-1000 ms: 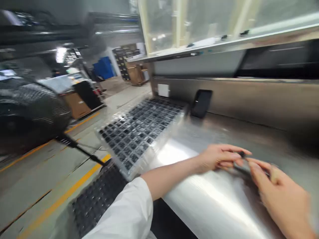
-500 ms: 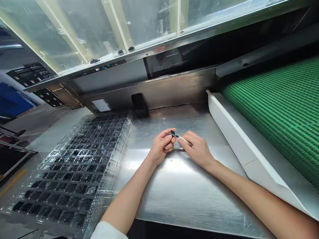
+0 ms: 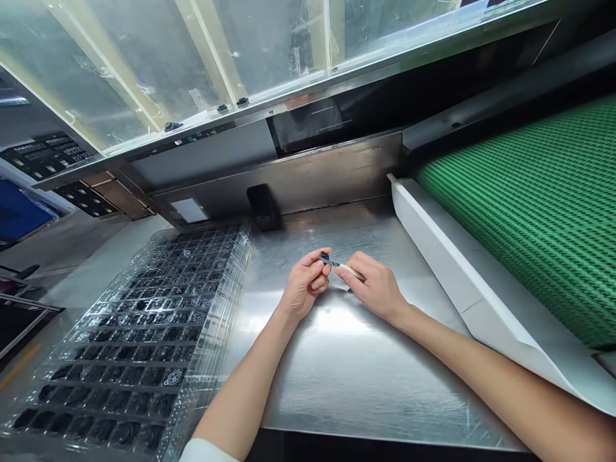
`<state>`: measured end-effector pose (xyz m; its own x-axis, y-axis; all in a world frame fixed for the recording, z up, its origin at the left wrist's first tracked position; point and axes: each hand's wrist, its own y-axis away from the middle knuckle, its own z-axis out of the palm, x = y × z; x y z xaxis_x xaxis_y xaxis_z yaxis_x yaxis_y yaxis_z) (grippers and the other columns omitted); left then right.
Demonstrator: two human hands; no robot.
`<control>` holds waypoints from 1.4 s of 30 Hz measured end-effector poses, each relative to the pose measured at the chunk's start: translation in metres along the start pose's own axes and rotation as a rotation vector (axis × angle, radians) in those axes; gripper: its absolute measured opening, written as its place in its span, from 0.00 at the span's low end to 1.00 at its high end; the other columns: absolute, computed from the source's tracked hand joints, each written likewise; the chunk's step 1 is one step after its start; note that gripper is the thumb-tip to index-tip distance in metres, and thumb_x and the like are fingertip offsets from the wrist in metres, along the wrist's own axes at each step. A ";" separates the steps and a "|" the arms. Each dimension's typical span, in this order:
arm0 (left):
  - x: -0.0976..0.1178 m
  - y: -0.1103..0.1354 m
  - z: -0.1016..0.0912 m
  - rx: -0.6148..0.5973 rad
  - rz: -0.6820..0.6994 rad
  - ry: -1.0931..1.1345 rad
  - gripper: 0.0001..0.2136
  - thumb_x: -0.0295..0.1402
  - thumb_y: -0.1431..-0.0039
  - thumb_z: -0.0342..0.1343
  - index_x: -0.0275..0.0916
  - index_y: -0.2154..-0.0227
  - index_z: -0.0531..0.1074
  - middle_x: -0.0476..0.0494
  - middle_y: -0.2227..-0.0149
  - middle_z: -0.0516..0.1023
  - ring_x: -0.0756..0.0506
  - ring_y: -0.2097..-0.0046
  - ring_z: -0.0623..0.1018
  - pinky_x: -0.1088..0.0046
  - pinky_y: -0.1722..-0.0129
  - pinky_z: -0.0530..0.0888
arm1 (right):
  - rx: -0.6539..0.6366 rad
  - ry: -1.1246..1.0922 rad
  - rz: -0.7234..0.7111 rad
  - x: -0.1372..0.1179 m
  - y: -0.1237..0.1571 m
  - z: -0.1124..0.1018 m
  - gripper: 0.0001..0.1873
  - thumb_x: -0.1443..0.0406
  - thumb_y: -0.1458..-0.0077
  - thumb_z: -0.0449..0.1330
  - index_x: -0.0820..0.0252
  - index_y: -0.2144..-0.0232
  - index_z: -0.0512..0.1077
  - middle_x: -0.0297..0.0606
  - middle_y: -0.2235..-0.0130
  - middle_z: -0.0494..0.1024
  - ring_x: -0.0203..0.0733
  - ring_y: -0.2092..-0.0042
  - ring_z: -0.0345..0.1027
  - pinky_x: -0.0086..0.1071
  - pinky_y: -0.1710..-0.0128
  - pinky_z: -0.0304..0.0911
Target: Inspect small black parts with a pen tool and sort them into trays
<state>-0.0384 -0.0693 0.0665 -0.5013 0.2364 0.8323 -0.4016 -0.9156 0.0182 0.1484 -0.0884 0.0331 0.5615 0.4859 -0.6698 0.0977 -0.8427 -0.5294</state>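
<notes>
My left hand (image 3: 304, 287) pinches a small dark part (image 3: 324, 258) between thumb and forefinger, over the middle of a steel table (image 3: 346, 378). My right hand (image 3: 378, 289) holds a thin pale stick-like tool (image 3: 350, 269) whose tip meets that part. The two hands nearly touch. A clear plastic tray (image 3: 144, 333) with many pockets holding small black parts lies to the left of my left forearm.
A white sloped guard (image 3: 462, 276) borders a green ribbed conveyor belt (image 3: 539, 218) on the right. A small black box (image 3: 262, 206) stands against the steel back wall. Glass panels run overhead. The floor and stacked trays show at far left.
The view swung from the left floor area to face the table squarely. My hands stay together on the small part, shifted slightly left in the picture.
</notes>
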 end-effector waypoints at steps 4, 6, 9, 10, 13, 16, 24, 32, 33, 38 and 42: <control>0.000 -0.001 -0.002 -0.003 0.002 0.003 0.22 0.35 0.46 0.72 0.35 0.49 0.78 0.50 0.70 0.71 0.60 0.78 0.54 0.81 0.78 0.52 | 0.011 -0.011 0.003 0.001 0.000 0.001 0.31 0.43 0.25 0.50 0.57 0.74 0.64 0.34 0.70 0.67 0.38 0.69 0.61 0.33 0.67 0.54; 0.000 -0.001 -0.003 -0.006 0.003 0.002 0.22 0.35 0.46 0.72 0.35 0.49 0.78 0.50 0.70 0.71 0.60 0.78 0.55 0.81 0.78 0.52 | 0.009 -0.010 0.011 0.001 0.000 0.002 0.32 0.42 0.26 0.50 0.57 0.74 0.64 0.35 0.69 0.67 0.39 0.69 0.61 0.34 0.67 0.53; 0.001 -0.002 -0.004 -0.008 0.005 -0.008 0.22 0.35 0.46 0.72 0.35 0.49 0.78 0.50 0.70 0.71 0.60 0.78 0.55 0.81 0.78 0.52 | -0.003 -0.005 0.019 0.002 0.001 0.003 0.32 0.42 0.26 0.49 0.57 0.74 0.65 0.35 0.69 0.67 0.39 0.69 0.61 0.34 0.67 0.53; 0.001 -0.002 -0.004 -0.006 0.004 -0.012 0.22 0.35 0.46 0.72 0.35 0.49 0.78 0.50 0.70 0.72 0.60 0.78 0.55 0.81 0.78 0.52 | -0.005 -0.003 0.020 0.003 0.001 0.003 0.32 0.42 0.26 0.49 0.57 0.74 0.65 0.35 0.69 0.67 0.39 0.69 0.61 0.34 0.67 0.53; 0.000 -0.002 -0.005 -0.004 0.002 -0.020 0.23 0.36 0.46 0.72 0.35 0.48 0.78 0.50 0.70 0.72 0.60 0.78 0.55 0.81 0.78 0.52 | -0.004 0.002 0.022 0.004 0.001 0.003 0.31 0.43 0.26 0.50 0.57 0.74 0.66 0.35 0.69 0.68 0.39 0.69 0.61 0.34 0.67 0.53; 0.000 -0.002 -0.005 -0.020 0.004 -0.013 0.22 0.35 0.46 0.72 0.35 0.49 0.78 0.50 0.70 0.72 0.60 0.78 0.55 0.81 0.78 0.51 | -0.001 0.018 0.025 0.007 0.000 0.003 0.31 0.44 0.26 0.50 0.57 0.74 0.65 0.36 0.68 0.68 0.39 0.68 0.62 0.34 0.67 0.53; -0.001 -0.001 -0.005 -0.020 0.001 -0.027 0.21 0.36 0.45 0.72 0.36 0.49 0.79 0.50 0.70 0.72 0.60 0.79 0.55 0.82 0.78 0.52 | 0.006 -0.032 -0.003 0.004 0.001 0.005 0.30 0.45 0.25 0.51 0.59 0.74 0.63 0.33 0.69 0.66 0.37 0.69 0.59 0.33 0.66 0.52; -0.001 -0.003 -0.007 -0.025 -0.010 -0.005 0.20 0.35 0.45 0.72 0.38 0.49 0.80 0.49 0.70 0.72 0.60 0.79 0.56 0.82 0.78 0.52 | -0.024 -0.064 0.015 0.003 0.002 0.004 0.29 0.46 0.25 0.51 0.58 0.74 0.63 0.33 0.69 0.66 0.37 0.68 0.59 0.32 0.66 0.53; -0.001 -0.003 -0.006 -0.032 -0.012 0.000 0.20 0.35 0.45 0.72 0.38 0.50 0.80 0.49 0.70 0.72 0.61 0.79 0.56 0.82 0.78 0.52 | -0.024 -0.059 0.023 0.004 0.001 0.004 0.29 0.46 0.25 0.51 0.58 0.74 0.64 0.33 0.69 0.66 0.37 0.68 0.59 0.33 0.65 0.53; -0.002 -0.002 -0.006 -0.052 -0.019 0.007 0.20 0.34 0.44 0.72 0.37 0.50 0.80 0.49 0.70 0.73 0.61 0.79 0.56 0.83 0.78 0.52 | -0.027 -0.047 0.039 0.005 0.002 0.004 0.30 0.45 0.26 0.50 0.58 0.74 0.64 0.34 0.69 0.67 0.38 0.67 0.61 0.33 0.65 0.53; -0.001 -0.003 -0.007 -0.041 -0.022 -0.002 0.21 0.35 0.45 0.72 0.37 0.49 0.79 0.49 0.70 0.72 0.61 0.79 0.56 0.82 0.79 0.51 | -0.027 -0.032 0.064 0.004 0.001 0.004 0.32 0.42 0.26 0.48 0.58 0.74 0.65 0.35 0.69 0.67 0.39 0.67 0.61 0.33 0.65 0.54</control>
<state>-0.0421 -0.0643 0.0617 -0.4906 0.2552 0.8332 -0.4431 -0.8964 0.0137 0.1476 -0.0865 0.0275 0.5409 0.4375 -0.7184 0.0846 -0.8781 -0.4710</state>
